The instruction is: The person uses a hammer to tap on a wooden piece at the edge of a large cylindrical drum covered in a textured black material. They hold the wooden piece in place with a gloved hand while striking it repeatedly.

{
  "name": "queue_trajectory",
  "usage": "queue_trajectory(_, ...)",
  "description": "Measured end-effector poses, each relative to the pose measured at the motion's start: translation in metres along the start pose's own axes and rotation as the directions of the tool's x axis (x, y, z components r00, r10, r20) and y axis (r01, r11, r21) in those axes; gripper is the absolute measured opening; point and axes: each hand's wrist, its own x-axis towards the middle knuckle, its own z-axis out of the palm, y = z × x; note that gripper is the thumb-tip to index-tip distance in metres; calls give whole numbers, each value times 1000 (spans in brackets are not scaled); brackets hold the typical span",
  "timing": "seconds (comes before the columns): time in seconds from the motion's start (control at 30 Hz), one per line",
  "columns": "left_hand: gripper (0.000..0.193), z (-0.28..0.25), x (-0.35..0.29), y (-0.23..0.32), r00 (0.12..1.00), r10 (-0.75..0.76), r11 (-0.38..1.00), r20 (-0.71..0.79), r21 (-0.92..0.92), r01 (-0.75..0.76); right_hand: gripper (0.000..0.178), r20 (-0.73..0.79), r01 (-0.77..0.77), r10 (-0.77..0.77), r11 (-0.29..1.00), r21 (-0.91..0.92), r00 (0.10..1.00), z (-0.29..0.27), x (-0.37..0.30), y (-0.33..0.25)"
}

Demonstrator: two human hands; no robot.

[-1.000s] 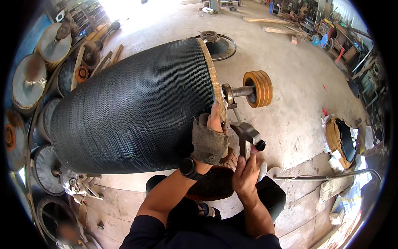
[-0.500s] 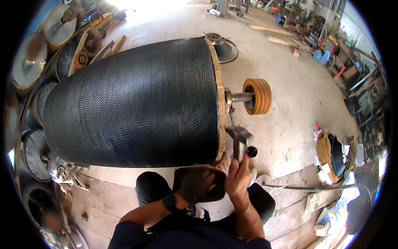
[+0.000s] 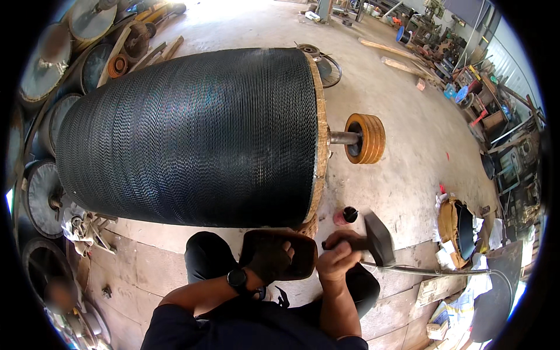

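A large roller [image 3: 192,140], covered in tight rows of black bristle-like strips, lies across in front of me. My right hand [image 3: 338,256] is wrapped around a hammer [image 3: 380,240], its head pointing right and blurred by motion. My left hand [image 3: 273,261], in a dark glove with bare fingertips, is inside a shallow brown tray [image 3: 249,240] between my knees. Its fingers are curled; what they hold, if anything, is hidden. Just beyond the hammer, near the roller's lower right end, stands a small reddish can [image 3: 346,216] with a dark opening.
A shaft with an orange grooved pulley [image 3: 366,139] sticks out from the roller's wooden end [image 3: 321,134]. Metal-ended drums [image 3: 44,189] stack up on the left. A hose [image 3: 431,270], a torn brown carton [image 3: 449,224] and scattered machine parts lie to the right.
The hammer has come down from near the roller's end and turned to point right, in my right hand. My left hand stays in the tray, its fingers now curled. The view has shifted slightly.
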Motion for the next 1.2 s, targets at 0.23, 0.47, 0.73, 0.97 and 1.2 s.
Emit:
queue_trajectory(0.23,21,15,-6,-4,982,27,998,-186,-42,-36,22,30,-192,195,978,-86,980,-4,-11,2)
queue_trajectory(0.47,19,-3,-5,3,983,-78,996,-164,-47,71,27,189,-229,358,842,-488,914,14,12,3)
queue_trajectory(0.73,29,-89,37,-39,783,45,953,-621,-210,-221,37,-143,137,-134,991,9,981,1,-2,2)
queue_trajectory(0.97,48,-138,97,-98,550,186,983,-814,162,-92,24,120,-175,215,945,-277,969,-5,-13,-6)
queue_trajectory(1.2,51,-135,100,-106,594,152,987,-790,152,-51,20,206,-52,198,829,-557,958,15,3,2)
